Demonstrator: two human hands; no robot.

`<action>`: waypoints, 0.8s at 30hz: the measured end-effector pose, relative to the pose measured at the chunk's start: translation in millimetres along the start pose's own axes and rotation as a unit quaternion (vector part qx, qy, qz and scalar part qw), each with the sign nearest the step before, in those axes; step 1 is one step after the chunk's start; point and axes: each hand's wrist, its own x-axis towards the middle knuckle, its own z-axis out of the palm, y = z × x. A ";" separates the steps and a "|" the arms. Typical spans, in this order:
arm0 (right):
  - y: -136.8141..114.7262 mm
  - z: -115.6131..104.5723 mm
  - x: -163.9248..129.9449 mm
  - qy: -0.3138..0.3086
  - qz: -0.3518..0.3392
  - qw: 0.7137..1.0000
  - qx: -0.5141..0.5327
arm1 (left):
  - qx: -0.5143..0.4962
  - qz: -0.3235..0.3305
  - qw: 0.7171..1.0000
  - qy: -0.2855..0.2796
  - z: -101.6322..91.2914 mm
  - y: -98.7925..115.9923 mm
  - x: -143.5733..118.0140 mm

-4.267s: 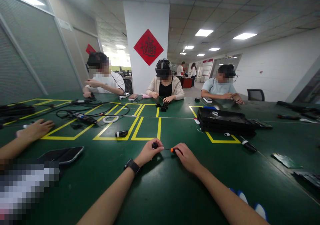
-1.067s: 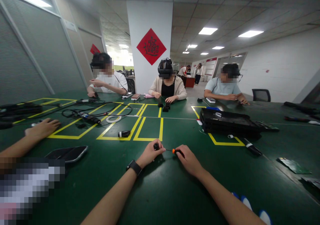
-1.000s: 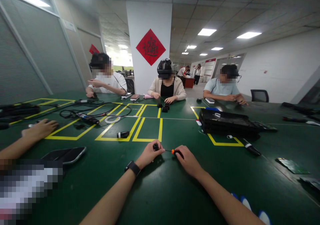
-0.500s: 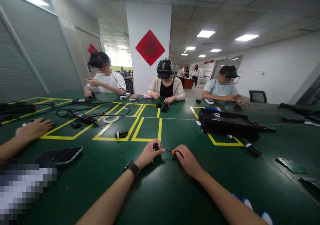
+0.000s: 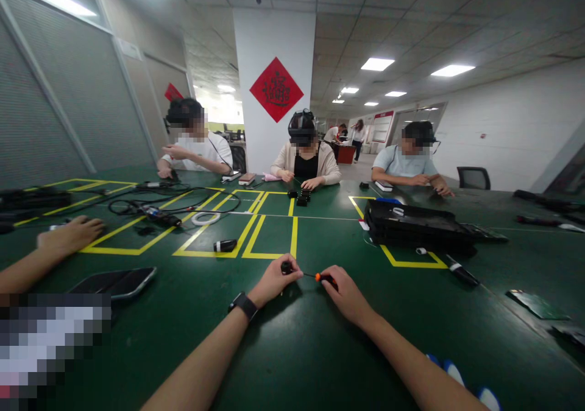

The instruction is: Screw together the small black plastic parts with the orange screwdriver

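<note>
Head view: two bare hands meet over a green counter [image 5: 292, 350].
Left hand [image 5: 274, 280]: grip closed around a small black part [image 5: 286, 268], held just above the counter; a black watch [image 5: 242, 305] sits on the wrist.
Right hand [image 5: 346, 292]: grip closed on a small screwdriver [image 5: 322, 277] with an orange collar; its thin shaft points left and reaches the black part.
Black tray [image 5: 414, 225]: ahead to the right, near the hands; contents too dark to tell.
Phone [image 5: 116, 282]: flat on the counter to the left.
Another person's hand [image 5: 68, 235]: resting palm down, far left.
Black cylinder [image 5: 225, 245]: lying on a yellow floor-tape line ahead.
</note>
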 end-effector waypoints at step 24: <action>-4.2 -7.4 20.9 -0.115 0.025 0.992 -0.045 | 0.035 -0.004 0.999 0.040 0.6 2.3 -1.3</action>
